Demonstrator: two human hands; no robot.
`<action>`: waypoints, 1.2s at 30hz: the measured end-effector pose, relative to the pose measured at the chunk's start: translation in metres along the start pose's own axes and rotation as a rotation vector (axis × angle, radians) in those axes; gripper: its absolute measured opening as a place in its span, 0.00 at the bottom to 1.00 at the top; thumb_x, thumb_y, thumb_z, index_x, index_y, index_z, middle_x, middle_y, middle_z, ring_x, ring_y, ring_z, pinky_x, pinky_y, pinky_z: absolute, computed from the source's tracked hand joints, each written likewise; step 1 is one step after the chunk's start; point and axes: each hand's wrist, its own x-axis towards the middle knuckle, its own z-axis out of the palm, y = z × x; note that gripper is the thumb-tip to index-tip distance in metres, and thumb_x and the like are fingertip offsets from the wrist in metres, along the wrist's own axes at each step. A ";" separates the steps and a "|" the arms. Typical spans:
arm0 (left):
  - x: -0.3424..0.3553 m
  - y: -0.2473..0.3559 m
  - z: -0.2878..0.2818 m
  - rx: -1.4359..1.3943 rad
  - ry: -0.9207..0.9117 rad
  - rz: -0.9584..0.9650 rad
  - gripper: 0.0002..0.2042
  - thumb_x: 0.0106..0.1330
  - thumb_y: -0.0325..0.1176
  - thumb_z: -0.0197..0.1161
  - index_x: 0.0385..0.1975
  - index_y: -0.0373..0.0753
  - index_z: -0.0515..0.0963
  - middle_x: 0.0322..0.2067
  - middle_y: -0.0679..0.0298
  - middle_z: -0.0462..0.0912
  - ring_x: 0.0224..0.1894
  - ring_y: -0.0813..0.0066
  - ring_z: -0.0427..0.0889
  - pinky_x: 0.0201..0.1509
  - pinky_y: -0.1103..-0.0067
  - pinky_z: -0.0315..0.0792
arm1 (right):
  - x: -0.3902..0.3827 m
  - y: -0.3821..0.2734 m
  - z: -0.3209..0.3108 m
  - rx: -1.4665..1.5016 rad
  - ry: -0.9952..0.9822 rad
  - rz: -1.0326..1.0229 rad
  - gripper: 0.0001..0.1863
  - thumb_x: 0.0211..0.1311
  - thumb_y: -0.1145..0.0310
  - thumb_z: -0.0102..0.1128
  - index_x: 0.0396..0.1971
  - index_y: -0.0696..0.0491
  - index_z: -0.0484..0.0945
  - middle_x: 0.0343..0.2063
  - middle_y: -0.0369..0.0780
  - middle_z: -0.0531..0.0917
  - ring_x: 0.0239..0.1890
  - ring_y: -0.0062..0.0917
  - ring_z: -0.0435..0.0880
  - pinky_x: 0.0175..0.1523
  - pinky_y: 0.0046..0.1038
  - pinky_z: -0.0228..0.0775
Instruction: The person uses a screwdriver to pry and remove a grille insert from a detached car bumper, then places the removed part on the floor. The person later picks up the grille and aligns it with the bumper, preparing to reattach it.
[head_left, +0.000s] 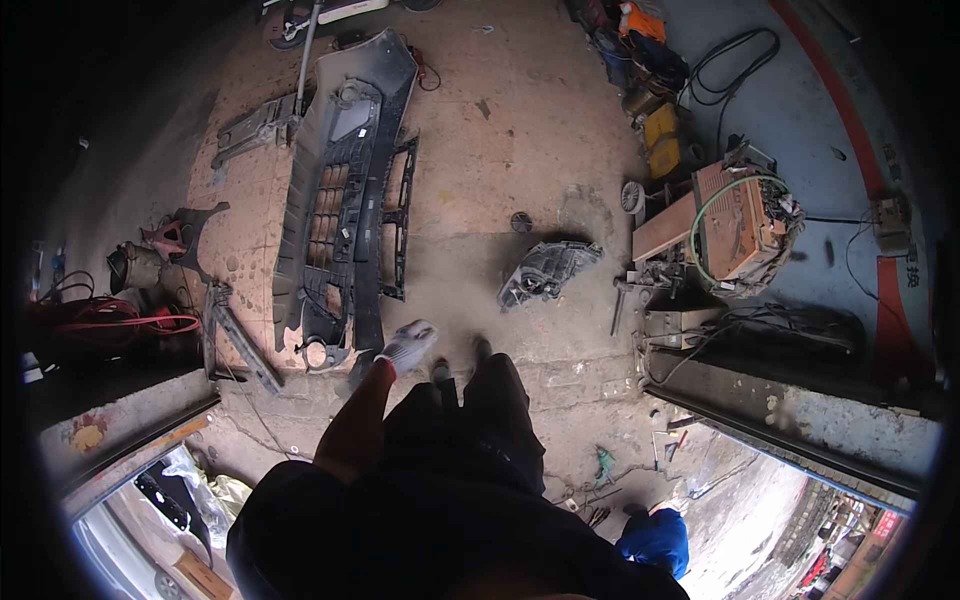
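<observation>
My left hand (408,346), in a whitish knit glove with a red cuff, is held out in front of my legs. Its fingers look curled together, and whatever they may hold is too small to make out. Just beyond it, to the left, a dark car bumper (368,180) with a grille lies lengthwise on the floor. Ahead and to the right of the hand a car headlight (550,272) rests on the concrete, apart from the hand. My right hand does not show; my dark clothing fills the lower middle.
A small round black part (521,222) lies beyond the headlight. At the right stands an orange-brown machine (735,225) with a green hose. Jack stands and metal bars (240,335) lie at the left, near red cables (130,318). Behind me are a green tool (605,465) and a blue cloth-covered shape (655,540).
</observation>
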 end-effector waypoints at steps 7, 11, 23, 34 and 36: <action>-0.117 -0.149 -0.154 -1.025 1.085 -0.719 0.08 0.74 0.43 0.54 0.41 0.47 0.74 0.31 0.67 0.79 0.28 0.68 0.75 0.31 0.66 0.69 | 0.127 -0.308 -0.060 -0.263 -0.329 0.157 0.09 0.64 0.73 0.65 0.25 0.46 0.76 0.18 0.31 0.74 0.18 0.20 0.72 0.25 0.28 0.63; -0.208 -0.139 -0.103 -1.072 0.993 -0.896 0.07 0.76 0.41 0.55 0.42 0.46 0.72 0.34 0.66 0.79 0.27 0.70 0.73 0.30 0.68 0.70 | 0.137 -0.542 -0.065 -0.156 -0.316 -0.039 0.14 0.61 0.69 0.68 0.23 0.45 0.70 0.14 0.29 0.69 0.13 0.19 0.68 0.19 0.31 0.60; 0.128 -0.060 -0.020 -1.673 0.505 -1.038 0.09 0.77 0.42 0.54 0.37 0.47 0.76 0.25 0.65 0.77 0.28 0.59 0.81 0.32 0.57 0.75 | -0.063 -1.041 0.203 -1.217 0.112 -1.311 0.20 0.58 0.53 0.68 0.37 0.57 0.82 0.30 0.50 0.88 0.38 0.47 0.90 0.45 0.44 0.81; 0.404 0.185 -0.347 -0.990 1.181 0.059 0.15 0.81 0.35 0.58 0.59 0.35 0.78 0.46 0.59 0.88 0.44 0.73 0.86 0.53 0.76 0.80 | -0.147 -1.292 0.259 -1.577 0.076 -1.287 0.26 0.56 0.49 0.66 0.42 0.57 0.83 0.43 0.55 0.88 0.50 0.51 0.87 0.55 0.45 0.79; 0.403 0.158 -0.306 -1.155 1.406 -0.087 0.15 0.80 0.36 0.58 0.59 0.36 0.78 0.45 0.59 0.88 0.43 0.71 0.86 0.50 0.74 0.81 | -0.111 -1.357 0.266 -1.686 0.064 -1.263 0.26 0.54 0.48 0.69 0.42 0.57 0.83 0.43 0.55 0.88 0.50 0.52 0.87 0.54 0.46 0.79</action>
